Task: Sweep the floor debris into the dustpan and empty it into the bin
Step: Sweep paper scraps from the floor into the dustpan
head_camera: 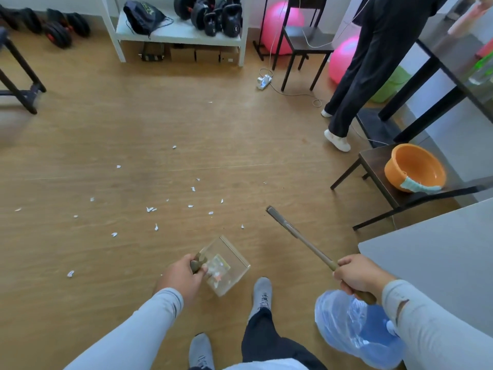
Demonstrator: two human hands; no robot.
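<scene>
Two hands busy: left hand (181,276) grips dustpan (226,265), right hand (357,276) broom (301,239).

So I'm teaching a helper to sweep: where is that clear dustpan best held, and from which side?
By its dark handle at the rear, from behind, as the left hand grips it. The dustpan opens forward toward the paper scraps, so the mouth stays free.
</scene>
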